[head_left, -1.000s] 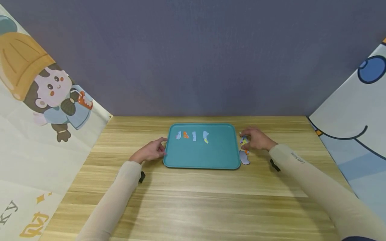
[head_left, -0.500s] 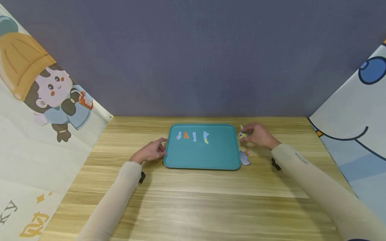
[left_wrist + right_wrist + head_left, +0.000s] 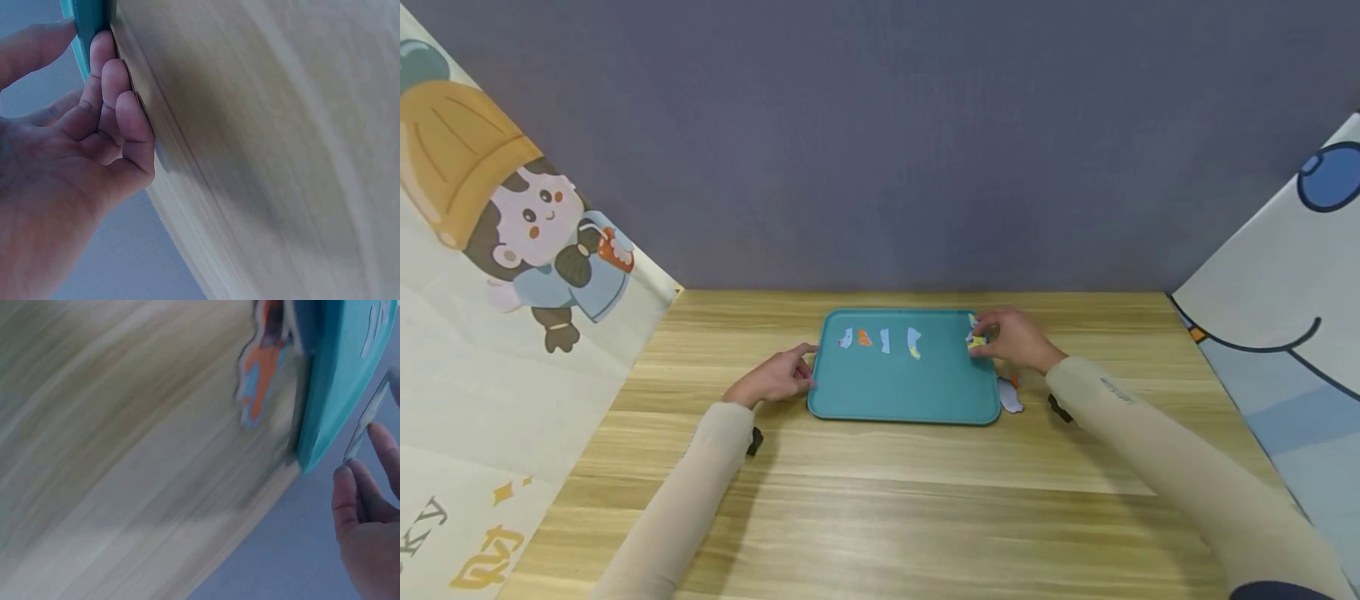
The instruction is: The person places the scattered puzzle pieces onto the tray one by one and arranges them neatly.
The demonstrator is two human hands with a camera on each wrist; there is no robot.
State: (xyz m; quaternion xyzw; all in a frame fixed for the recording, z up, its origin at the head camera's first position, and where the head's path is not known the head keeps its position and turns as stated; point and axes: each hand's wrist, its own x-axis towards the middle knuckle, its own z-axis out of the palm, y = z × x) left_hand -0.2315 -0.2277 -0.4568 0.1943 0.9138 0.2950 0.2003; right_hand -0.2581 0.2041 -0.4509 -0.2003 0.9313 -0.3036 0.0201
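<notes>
My left hand (image 3: 775,377) is at the left edge of a teal tray (image 3: 910,387). Its thumb and index finger touch the rim spread apart, while the other fingers (image 3: 134,119) curl loosely against the tabletop. Over the tray's right end, my right hand (image 3: 1017,340) pinches a thin cut-out piece (image 3: 976,341) with yellow and white print between thumb and fingertips. The right wrist view catches that piece (image 3: 367,420) nearly edge-on. Several small cut-outs lie in a row on the tray: a whitish one (image 3: 846,337), an orange one (image 3: 864,337), a pale strip (image 3: 885,340) and a curved white-and-yellow one (image 3: 913,343).
Beside the tray's right edge, a grey-white cut-out (image 3: 1011,397) and an orange piece (image 3: 1015,380) lie on the wooden table (image 3: 910,500). A dark grey-blue panel (image 3: 880,150) rises behind the table. Printed cartoon sheets (image 3: 512,350) flank both sides.
My right hand has picked up the yellow-and-white cut-out from beside the tray and carried it left, over the tray's right end. My left hand stays at the tray's left edge.
</notes>
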